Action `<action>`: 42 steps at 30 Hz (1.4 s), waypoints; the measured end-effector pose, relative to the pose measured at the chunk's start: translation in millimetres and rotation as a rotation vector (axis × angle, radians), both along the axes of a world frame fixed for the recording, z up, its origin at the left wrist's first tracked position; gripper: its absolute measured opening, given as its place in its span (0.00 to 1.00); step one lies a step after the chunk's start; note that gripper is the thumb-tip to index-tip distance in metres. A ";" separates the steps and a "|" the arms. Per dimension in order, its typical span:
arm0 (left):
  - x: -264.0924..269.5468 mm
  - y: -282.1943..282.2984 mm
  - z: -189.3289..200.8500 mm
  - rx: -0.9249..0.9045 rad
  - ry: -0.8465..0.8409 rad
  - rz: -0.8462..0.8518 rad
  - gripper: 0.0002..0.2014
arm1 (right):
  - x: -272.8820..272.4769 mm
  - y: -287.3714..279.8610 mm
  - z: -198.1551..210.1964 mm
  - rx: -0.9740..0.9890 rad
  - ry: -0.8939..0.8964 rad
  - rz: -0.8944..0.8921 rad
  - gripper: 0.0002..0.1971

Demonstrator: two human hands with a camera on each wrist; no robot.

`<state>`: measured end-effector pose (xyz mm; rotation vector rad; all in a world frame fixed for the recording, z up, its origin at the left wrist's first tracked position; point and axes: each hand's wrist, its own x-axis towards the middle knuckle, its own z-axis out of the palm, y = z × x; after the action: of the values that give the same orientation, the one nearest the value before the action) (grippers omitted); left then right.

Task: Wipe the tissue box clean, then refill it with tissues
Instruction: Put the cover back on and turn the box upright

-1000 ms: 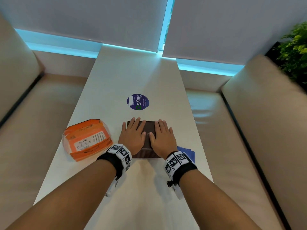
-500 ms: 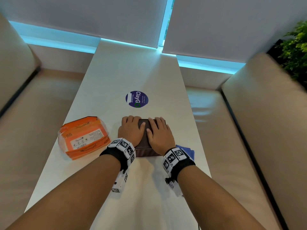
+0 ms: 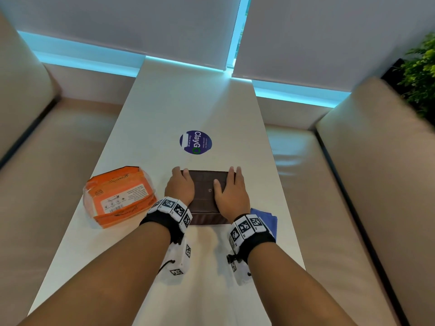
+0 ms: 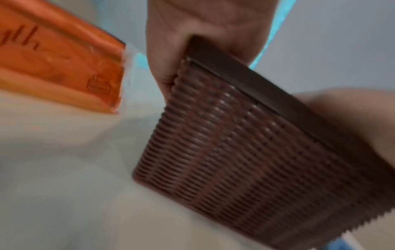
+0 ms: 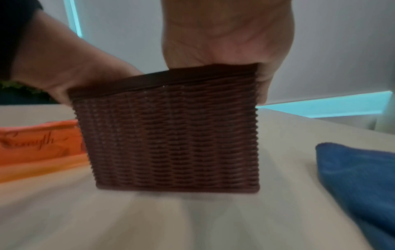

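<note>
A brown woven tissue box (image 3: 204,192) with a dark flat lid stands on the white table (image 3: 188,102), right in front of me. My left hand (image 3: 180,187) covers its left end, the fingers curling over the far left corner and down the side (image 4: 192,25). On the right end lies my right hand (image 3: 231,192), thumb on the lid, fingers wrapped over the right edge (image 5: 224,33). The box's wicker side (image 5: 171,135) stands square on the table. An orange tissue pack (image 3: 118,196) lies to its left. A blue cloth (image 3: 266,217) lies folded at its right, partly behind my right wrist.
A round purple sticker (image 3: 195,142) sits on the table beyond the box. Beige padded benches (image 3: 58,161) run along both long sides of the narrow table. Blinds close off the far end, and a green plant (image 3: 421,74) stands at the upper right.
Both hands lay flat side by side on the middle of the lid. They have slid apart to the box's two ends and now curl over its edges.
</note>
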<state>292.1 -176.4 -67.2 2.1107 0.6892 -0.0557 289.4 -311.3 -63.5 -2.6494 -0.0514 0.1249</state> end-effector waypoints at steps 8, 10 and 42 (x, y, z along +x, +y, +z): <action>3.5 0.2 3.4 -0.138 0.150 0.110 0.34 | 3.0 6.4 13.0 0.022 0.103 -0.110 0.25; 2.1 0.6 7.3 -0.178 0.191 0.128 0.34 | 2.8 6.0 18.4 0.056 0.148 -0.111 0.26; -43.6 16.2 26.1 -0.963 0.066 0.118 0.16 | -6.5 -43.7 49.0 0.660 0.634 -0.096 0.30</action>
<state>248.5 -160.2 -41.1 1.1467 0.6435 -0.3247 282.9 -354.9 -14.5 -1.8549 0.2085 0.7630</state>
